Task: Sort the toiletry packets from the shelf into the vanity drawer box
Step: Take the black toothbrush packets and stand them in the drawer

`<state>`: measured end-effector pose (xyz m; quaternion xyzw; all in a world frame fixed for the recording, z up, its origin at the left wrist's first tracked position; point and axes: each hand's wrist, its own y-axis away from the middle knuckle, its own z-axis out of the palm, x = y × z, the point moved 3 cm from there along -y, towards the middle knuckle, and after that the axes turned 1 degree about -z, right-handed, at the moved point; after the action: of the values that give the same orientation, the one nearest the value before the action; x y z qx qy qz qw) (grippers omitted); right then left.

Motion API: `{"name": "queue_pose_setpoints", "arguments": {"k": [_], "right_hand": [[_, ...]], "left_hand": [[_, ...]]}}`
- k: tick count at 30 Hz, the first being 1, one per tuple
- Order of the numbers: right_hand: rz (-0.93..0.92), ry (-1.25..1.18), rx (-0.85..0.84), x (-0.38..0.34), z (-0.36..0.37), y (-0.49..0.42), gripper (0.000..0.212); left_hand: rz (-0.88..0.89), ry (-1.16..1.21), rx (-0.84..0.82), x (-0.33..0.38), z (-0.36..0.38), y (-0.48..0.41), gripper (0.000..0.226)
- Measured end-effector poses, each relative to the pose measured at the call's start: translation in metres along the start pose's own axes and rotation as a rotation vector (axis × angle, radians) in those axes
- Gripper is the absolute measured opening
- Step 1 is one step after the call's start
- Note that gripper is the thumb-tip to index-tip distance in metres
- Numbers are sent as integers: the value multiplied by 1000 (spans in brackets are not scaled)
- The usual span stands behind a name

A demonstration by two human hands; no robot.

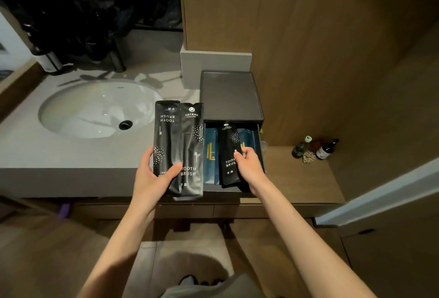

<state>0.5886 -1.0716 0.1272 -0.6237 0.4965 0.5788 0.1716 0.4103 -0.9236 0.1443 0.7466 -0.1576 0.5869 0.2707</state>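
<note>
Head view, left hand [152, 174] raised left of the open drawer box [231, 98], thumb clamped across two black toothbrush packets [178, 148], right hand [248, 163] reaching into the drawer, fingers closed on a third black packet [229, 155] above blue packets [210, 152], counter [71, 155] beneath.
</note>
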Motion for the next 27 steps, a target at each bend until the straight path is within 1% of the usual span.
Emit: {"name": "queue_pose_setpoints", "arguments": {"k": [5,9,12,13,16,17,19,20,22,25,27], "right_hand": [[-13,56,8,3,23,-11,23],[-9,63,86,7,38,-21,20],[-15,143,134,8,45,-27,8],[-29,165,143,7,44,-26,10],[-101,285,163,5,35,-24,26],[-125,323,172,6,32,-25,27],[-163,350,172,6,27,-26,19],[-193,365,162,6,26,-27,21],[-284,426,90,3,24,-28,35],[-400,590,-111,0,20,-30,50],[-413,706,-245,1,17,-32,65]], "left_hand": [[-11,15,9,4,-9,-1,80],[-3,30,4,10,-13,1,75],[-3,34,-5,10,-14,2,73],[-4,28,-8,9,-14,2,73],[-9,12,-21,8,-13,2,74],[-13,9,-27,8,-12,2,73],[-21,21,-35,8,-9,1,72],[-25,24,-39,7,-9,1,72],[-28,22,-40,6,-7,0,73],[-31,22,-47,8,-5,0,72],[-24,33,-48,10,-3,0,69]]}}
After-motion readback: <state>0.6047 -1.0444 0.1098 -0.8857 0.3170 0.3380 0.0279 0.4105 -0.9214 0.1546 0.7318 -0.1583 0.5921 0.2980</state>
